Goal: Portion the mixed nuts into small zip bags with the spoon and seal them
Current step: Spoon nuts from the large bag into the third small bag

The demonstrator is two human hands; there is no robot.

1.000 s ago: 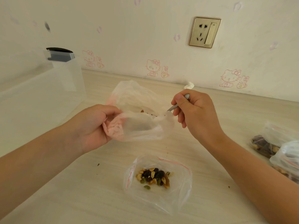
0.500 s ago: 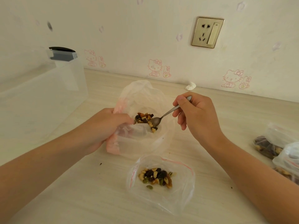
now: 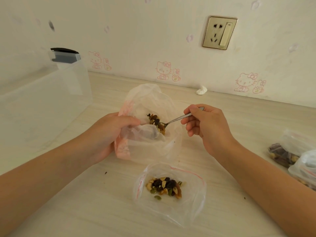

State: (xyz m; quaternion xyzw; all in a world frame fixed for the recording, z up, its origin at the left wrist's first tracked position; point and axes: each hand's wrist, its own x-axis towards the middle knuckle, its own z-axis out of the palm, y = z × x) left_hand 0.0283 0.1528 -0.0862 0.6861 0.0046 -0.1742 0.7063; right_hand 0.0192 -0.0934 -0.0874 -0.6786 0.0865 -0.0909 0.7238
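My left hand (image 3: 109,134) grips the near edge of a large clear plastic bag (image 3: 150,100) at the table's middle, holding its mouth open. My right hand (image 3: 206,127) pinches the handle of a metal spoon (image 3: 177,118), whose bowl sits inside that bag among mixed nuts (image 3: 156,123). In front of it lies a small zip bag (image 3: 193,194) with a red zip line, open at its left end. A portion of nuts (image 3: 164,186) lies inside it.
A translucent plastic box (image 3: 44,106) with a dark clip stands at the left. Small filled zip bags (image 3: 294,151) lie at the right edge. A crumpled white scrap (image 3: 201,90) rests by the wall. Crumbs dot the wooden tabletop (image 3: 85,202).
The large bag's mouth was pulled open and lowered by my left hand. The spoon went down into it and now shows among the nuts.
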